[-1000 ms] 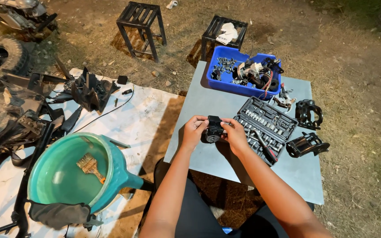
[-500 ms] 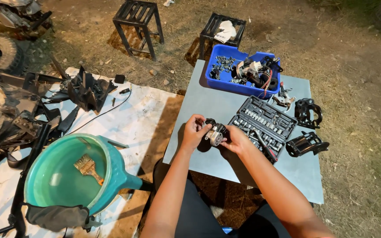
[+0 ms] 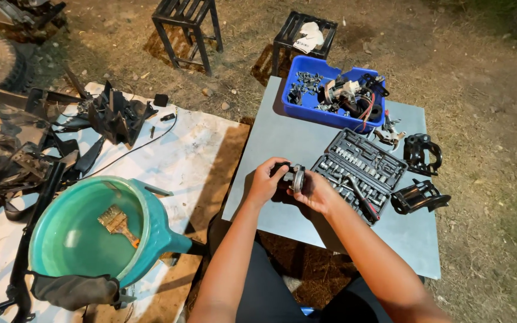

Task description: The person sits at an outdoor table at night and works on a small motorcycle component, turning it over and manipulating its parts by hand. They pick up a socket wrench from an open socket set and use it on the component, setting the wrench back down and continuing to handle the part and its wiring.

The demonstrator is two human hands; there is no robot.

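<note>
My left hand (image 3: 265,181) and my right hand (image 3: 317,191) together hold a small black and metal engine part (image 3: 292,176) just above the grey sheet (image 3: 288,143) that serves as a table. The part's round metal face points toward my right hand. An open black socket set case (image 3: 359,171) lies right beside my right hand, with sockets and a ratchet in it.
A blue bin (image 3: 330,96) of bolts, wires and parts sits at the sheet's far end. Two black parts (image 3: 421,153) (image 3: 419,197) lie at its right edge. A teal basin (image 3: 100,230) with a brush (image 3: 119,223) stands at left on white cloth, among black scrap. Two metal stools (image 3: 184,24) stand beyond.
I have turned the part in my hands, so its metal face shows now. Both hands stayed at the same spot on the sheet.
</note>
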